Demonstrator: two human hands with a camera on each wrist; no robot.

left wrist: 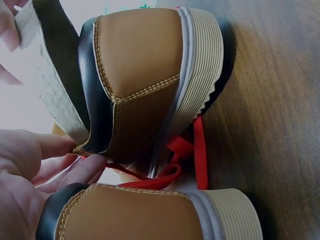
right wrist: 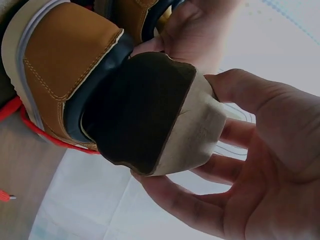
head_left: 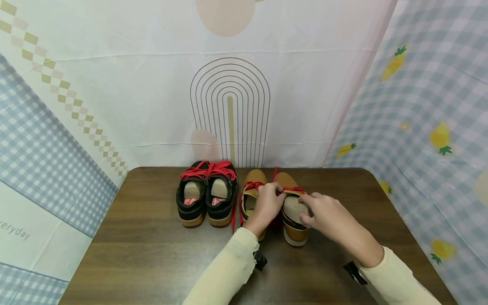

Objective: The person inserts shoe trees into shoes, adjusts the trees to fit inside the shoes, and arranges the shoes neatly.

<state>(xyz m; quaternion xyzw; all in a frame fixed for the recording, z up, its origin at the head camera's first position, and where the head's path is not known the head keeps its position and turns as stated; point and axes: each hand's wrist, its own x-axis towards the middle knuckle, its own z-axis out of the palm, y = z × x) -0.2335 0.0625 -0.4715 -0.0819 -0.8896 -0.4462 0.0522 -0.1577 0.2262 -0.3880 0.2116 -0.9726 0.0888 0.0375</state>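
Note:
A tan shoe [head_left: 295,234] with red laces stands on the table, its heel toward me. From its opening rises a beige flap [head_left: 294,209], dark on its other face [right wrist: 145,110]; whether it is a tongue or an insole I cannot tell. My right hand [head_left: 328,214] grips this flap by its edges, thumb on one side and fingers on the other. My left hand [head_left: 268,201] pinches the shoe's collar edge near the laces. The matching tan shoe [head_left: 256,175] stands to the left, partly hidden behind my left hand and wrist.
Left of the tan pair, two black shoes [head_left: 191,207] with red laces stand side by side. A loose red lace [left wrist: 200,152] hangs between the tan shoes. Behind the brown table [head_left: 152,254] hangs a patterned white cloth [head_left: 152,97]; checked cloth [head_left: 423,106] hangs at the right.

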